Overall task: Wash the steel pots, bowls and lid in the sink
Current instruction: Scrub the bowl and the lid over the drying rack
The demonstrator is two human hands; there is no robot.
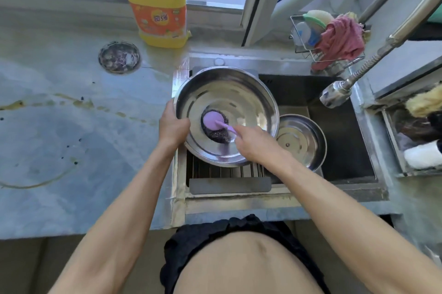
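Left hand (172, 126) gripping steel bowl (239, 92) rim, right hand (253, 144) gripping purple scrubber (215, 126) inside

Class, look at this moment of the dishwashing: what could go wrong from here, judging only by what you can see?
1. The big bowl sits tilted on the sink rack, steadied only by the left hand at its rim; hard scrubbing might make it slip.
2. It could knock the smaller bowl right beside it.
3. The right hand holds the scrubber by its thin handle, so it might twist loose.

hidden: we lose the purple scrubber handle (230, 130) inside the right hand (254, 144) | cut off: curved steel faucet pipe (406, 23) leaves at the top | blurred: yellow detergent jug's orange label (159, 18)
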